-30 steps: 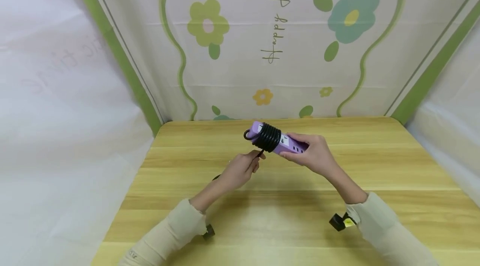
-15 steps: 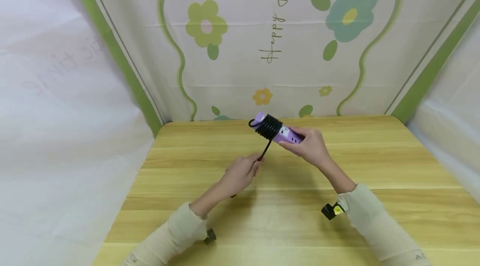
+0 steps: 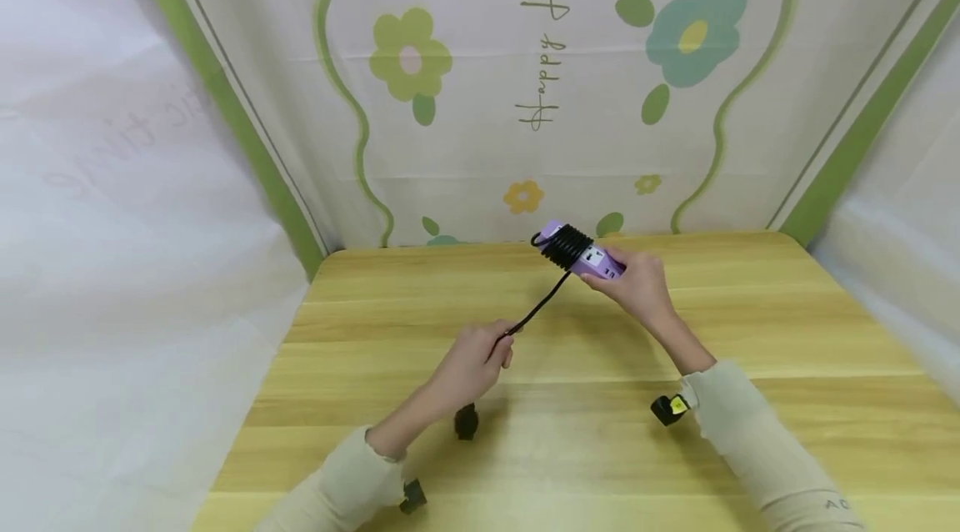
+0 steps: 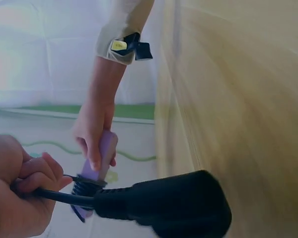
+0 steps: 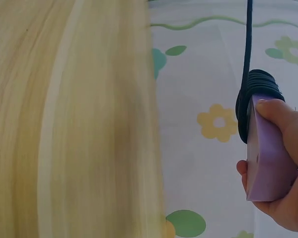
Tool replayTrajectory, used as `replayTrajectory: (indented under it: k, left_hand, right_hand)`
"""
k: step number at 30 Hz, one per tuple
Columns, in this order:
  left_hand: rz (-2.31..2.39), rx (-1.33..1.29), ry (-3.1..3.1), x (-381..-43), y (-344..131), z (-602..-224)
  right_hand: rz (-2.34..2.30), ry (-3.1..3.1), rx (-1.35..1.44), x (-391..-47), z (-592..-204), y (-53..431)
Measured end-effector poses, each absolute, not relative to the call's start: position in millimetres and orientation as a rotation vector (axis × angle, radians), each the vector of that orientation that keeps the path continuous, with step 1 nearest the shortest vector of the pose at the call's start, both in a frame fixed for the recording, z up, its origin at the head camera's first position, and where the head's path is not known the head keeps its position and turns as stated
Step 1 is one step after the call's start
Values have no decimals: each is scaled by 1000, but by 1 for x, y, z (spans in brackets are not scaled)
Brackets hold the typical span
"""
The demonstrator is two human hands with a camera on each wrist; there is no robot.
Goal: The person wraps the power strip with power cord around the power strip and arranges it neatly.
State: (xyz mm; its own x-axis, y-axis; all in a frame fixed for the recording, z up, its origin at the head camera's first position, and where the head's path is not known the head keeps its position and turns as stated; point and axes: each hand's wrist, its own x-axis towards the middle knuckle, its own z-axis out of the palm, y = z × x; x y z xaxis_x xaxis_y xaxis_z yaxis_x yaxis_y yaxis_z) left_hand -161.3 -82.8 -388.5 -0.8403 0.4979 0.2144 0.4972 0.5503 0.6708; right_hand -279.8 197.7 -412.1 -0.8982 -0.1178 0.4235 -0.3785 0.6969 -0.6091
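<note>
My right hand (image 3: 636, 286) grips the lower end of a purple power strip (image 3: 596, 263), tilted up above the far part of the table. Black cord (image 3: 566, 247) is wound in several tight turns round the strip's other end. From these turns a straight length of cord (image 3: 545, 303) runs down to my left hand (image 3: 472, 361), whose curled fingers hold it. The black plug (image 4: 184, 203) hangs from the cord beyond the left hand, over the table. In the right wrist view, the right thumb lies along the strip beside the coil (image 5: 260, 84).
A wooden table (image 3: 600, 465) lies beneath both hands. Behind it hangs a pale cloth (image 3: 480, 140) with printed flowers, and white cloth sides stand left and right. Small black cameras (image 3: 667, 409) are strapped at the wrists.
The power strip has moved up and to the right while my left hand has drawn down and left. The cord between them has grown longer, and the plug has come into sight.
</note>
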Motion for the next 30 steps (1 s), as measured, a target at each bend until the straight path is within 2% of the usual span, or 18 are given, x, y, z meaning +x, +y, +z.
replayTrajectory:
  k: [18, 30]
  left_hand:
    - [1091, 854, 2909, -154, -86, -373]
    - [846, 1150, 3195, -166, -91, -341]
  right_hand:
    - [772, -2581, 450, -279, -419, 192]
    - [573, -2689, 658, -253, -442, 169]
